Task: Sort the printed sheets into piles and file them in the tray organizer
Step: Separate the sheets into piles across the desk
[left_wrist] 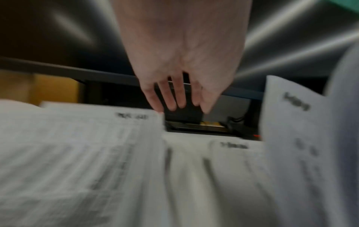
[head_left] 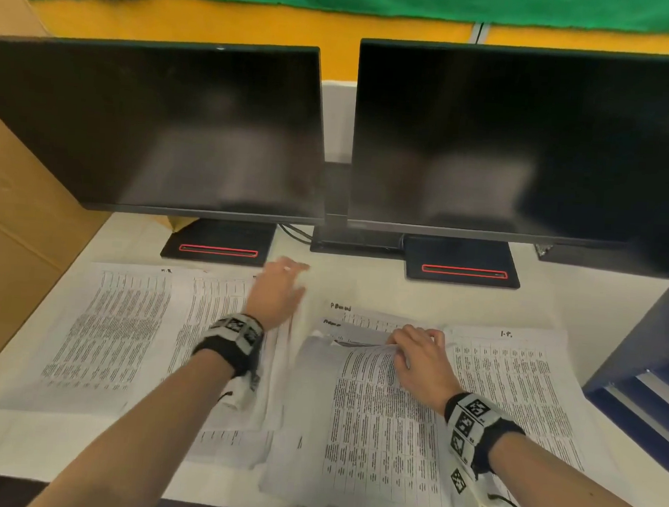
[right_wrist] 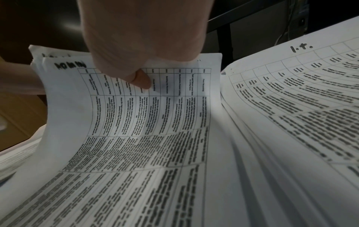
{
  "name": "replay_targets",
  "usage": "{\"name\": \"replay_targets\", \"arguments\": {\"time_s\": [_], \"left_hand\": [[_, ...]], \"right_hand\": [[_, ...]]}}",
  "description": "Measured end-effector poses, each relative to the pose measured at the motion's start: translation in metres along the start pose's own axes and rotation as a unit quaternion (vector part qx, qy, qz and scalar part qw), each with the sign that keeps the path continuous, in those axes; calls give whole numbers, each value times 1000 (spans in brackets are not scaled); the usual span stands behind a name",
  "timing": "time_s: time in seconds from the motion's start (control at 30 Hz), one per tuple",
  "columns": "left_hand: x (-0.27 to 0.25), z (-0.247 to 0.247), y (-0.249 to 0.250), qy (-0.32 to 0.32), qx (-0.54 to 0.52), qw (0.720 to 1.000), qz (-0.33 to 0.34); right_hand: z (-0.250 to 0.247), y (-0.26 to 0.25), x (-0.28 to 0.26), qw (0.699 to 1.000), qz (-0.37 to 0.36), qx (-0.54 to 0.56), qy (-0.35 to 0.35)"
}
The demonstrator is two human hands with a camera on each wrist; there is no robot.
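Observation:
Printed sheets lie in piles on the white table. My left hand (head_left: 279, 289) hovers with straight fingers (left_wrist: 170, 99) over the far edge of the left-centre pile (head_left: 217, 324) and holds nothing; it is blurred. Left of it lies another pile (head_left: 121, 337). My right hand (head_left: 417, 348) pinches the top edge of the top sheet (right_wrist: 136, 122) of the middle stack (head_left: 372, 422), thumb (right_wrist: 142, 81) on the print, bending the sheet up. On the right lies a pile marked "I.T." (head_left: 513, 384) (right_wrist: 301, 92). The blue tray organizer (head_left: 640, 393) stands at the table's right edge.
Two dark monitors (head_left: 156, 122) (head_left: 530, 148) on black stands (head_left: 218, 245) rise just behind the papers. A cardboard box (head_left: 10, 230) closes the left side. A raised sheet (left_wrist: 291, 130) stands to the right of my left hand.

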State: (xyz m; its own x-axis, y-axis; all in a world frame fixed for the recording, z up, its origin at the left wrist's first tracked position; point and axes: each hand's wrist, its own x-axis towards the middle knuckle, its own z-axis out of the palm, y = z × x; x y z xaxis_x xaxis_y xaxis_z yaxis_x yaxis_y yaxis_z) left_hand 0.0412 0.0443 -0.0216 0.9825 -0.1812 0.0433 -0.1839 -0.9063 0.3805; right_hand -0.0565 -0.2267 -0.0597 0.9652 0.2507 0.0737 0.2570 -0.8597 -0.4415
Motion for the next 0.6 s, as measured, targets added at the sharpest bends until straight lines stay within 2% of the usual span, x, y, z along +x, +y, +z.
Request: {"name": "replay_targets", "arguments": {"time_s": [0.1, 0.17, 0.23, 0.4, 0.5, 0.6], "left_hand": [[15, 25, 26, -192, 12, 981, 41], [23, 30, 30, -248, 62, 966, 48], [26, 27, 30, -244, 51, 967, 47], [17, 15, 19, -175, -104, 979, -2], [6, 20, 12, -173, -198, 962, -67], [-4, 23, 12, -191, -281, 933, -121]], "right_hand": [[-2, -2, -2, 1000, 9, -6, 1], [-3, -1, -5, 1000, 15, -2, 0], [-4, 1, -7, 1000, 11, -3, 4], [-9, 6, 4, 999, 6, -21, 37], [-12, 2, 10, 1000, 4, -21, 11], [-10, -1, 12, 1000, 0, -8, -7]]}}
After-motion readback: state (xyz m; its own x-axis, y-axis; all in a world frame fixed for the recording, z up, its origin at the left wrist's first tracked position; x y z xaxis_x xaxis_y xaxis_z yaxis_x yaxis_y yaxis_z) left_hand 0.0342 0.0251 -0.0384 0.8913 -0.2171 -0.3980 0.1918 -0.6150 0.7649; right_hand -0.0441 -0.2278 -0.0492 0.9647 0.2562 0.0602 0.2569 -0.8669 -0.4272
